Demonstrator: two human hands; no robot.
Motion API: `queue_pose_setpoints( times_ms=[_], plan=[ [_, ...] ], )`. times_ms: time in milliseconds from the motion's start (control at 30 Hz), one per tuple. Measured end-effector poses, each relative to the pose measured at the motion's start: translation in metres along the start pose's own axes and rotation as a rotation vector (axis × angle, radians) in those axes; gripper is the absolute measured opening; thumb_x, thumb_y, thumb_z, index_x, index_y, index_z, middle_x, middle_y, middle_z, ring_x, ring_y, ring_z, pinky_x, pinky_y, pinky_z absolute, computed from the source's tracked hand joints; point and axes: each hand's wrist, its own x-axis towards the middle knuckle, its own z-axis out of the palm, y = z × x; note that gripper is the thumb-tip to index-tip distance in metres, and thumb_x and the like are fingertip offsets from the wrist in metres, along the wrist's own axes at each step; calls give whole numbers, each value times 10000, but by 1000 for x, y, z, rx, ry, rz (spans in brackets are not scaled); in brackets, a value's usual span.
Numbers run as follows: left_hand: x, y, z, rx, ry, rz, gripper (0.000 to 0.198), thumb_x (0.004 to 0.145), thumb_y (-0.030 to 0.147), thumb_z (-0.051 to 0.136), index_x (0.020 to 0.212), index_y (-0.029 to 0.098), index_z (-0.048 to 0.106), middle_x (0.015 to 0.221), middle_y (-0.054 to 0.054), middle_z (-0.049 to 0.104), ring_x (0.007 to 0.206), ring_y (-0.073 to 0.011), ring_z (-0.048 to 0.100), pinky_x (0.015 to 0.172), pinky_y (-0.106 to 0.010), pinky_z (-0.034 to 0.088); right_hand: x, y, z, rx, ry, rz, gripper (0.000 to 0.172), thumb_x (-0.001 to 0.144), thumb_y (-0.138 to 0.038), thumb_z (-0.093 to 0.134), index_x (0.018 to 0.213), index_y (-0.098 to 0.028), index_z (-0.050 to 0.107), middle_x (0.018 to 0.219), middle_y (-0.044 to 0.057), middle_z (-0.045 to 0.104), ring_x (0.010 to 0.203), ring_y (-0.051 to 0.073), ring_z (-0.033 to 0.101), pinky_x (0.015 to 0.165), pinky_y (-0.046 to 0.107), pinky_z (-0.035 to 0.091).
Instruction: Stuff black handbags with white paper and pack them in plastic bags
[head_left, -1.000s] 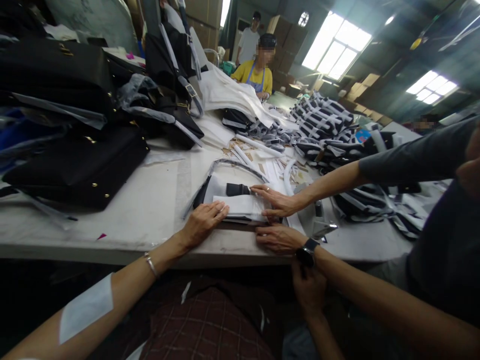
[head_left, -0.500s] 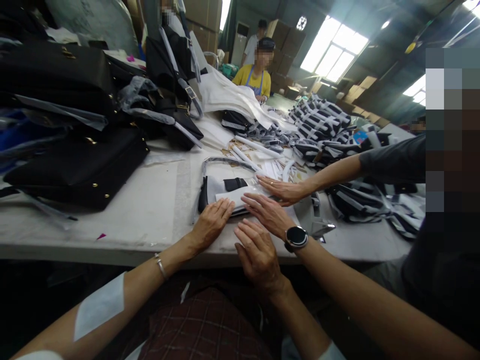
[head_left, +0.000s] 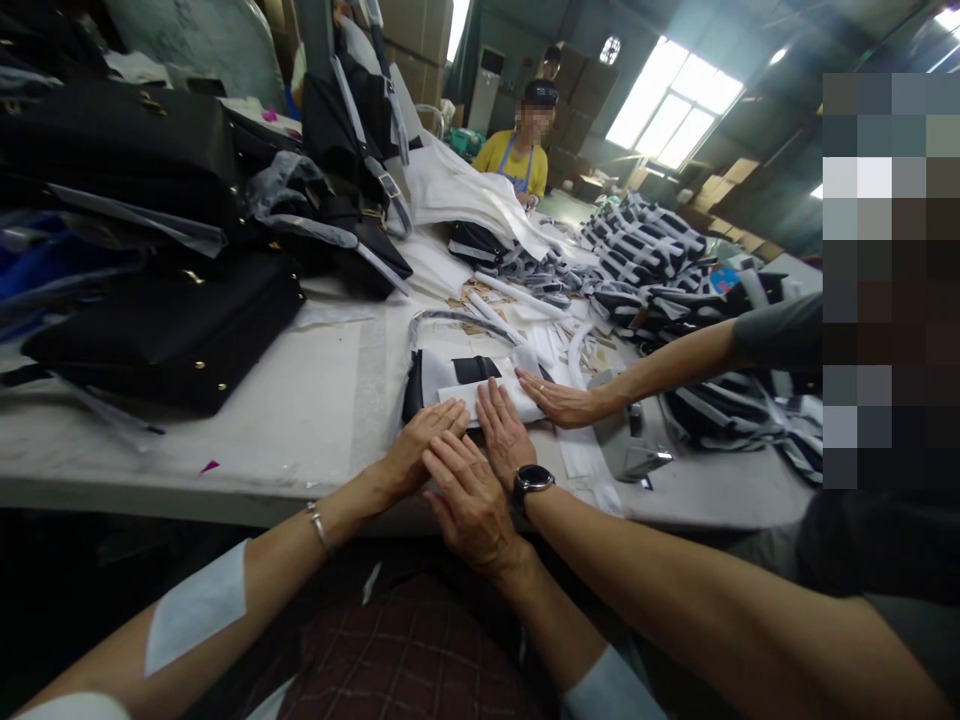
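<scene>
A flat black bag part wrapped in white paper (head_left: 450, 378) lies near the table's front edge. My left hand (head_left: 417, 448), with a bracelet on its wrist, rests flat and open on the near edge of that paper. Beside it, my right hand (head_left: 466, 500) lies with fingers stretched out, partly over my left hand at the table edge, holding nothing. A co-worker on the right presses two hands on the same paper: one with a black watch (head_left: 504, 432) and another (head_left: 564, 402) further right.
Black handbags (head_left: 165, 330) are stacked at the left. Heaps of black-and-white wrapped straps (head_left: 645, 250) and white paper rolls (head_left: 517, 292) fill the far right of the grey table (head_left: 300, 420). A grey tool (head_left: 626, 440) lies right of the hands. A person in yellow stands at the far end.
My right hand has come up from under the table edge and moved left beside my left hand. The co-worker's watch hand slid left onto the white paper.
</scene>
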Motion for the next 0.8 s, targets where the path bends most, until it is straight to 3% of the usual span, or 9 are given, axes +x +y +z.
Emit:
queue_pose_setpoints(
  times_ms=[167, 400, 667, 800],
  plan=[
    [0, 0, -1, 110, 63, 31, 369, 1019, 221, 387, 1323, 127, 575, 1346, -135, 632, 1304, -234, 547, 1144, -468, 375, 1, 4, 2, -60, 44, 41, 606, 957, -260, 542, 1518, -130, 354, 1489, 169, 488, 1459, 297, 338, 1158, 540, 377],
    [-5, -1, 12, 148, 35, 27, 426, 992, 199, 441, 1408, 130, 506, 1397, -142, 591, 1306, -234, 548, 1098, -407, 433, 13, 7, 10, -68, 45, 86, 668, 966, -318, 539, 1543, -102, 282, 1534, 200, 415, 1483, 315, 279, 1164, 568, 351],
    [-7, -2, 13, 22, 62, 13, 398, 1014, 198, 334, 1348, 124, 538, 1336, -143, 632, 1259, -231, 580, 1132, -439, 413, 20, 14, 14, -53, 53, 86, 686, 975, -327, 523, 1562, -114, 237, 1521, 203, 431, 1473, 325, 299, 1159, 583, 348],
    [-8, 1, 12, 13, 48, -31, 453, 1004, 116, 236, 1309, 129, 571, 1306, -127, 651, 1250, -219, 589, 1121, -412, 421, 23, 15, 17, -33, 50, 82, 680, 981, -321, 510, 1567, -127, 226, 1534, 190, 416, 1476, 321, 291, 1167, 586, 338]
  ],
)
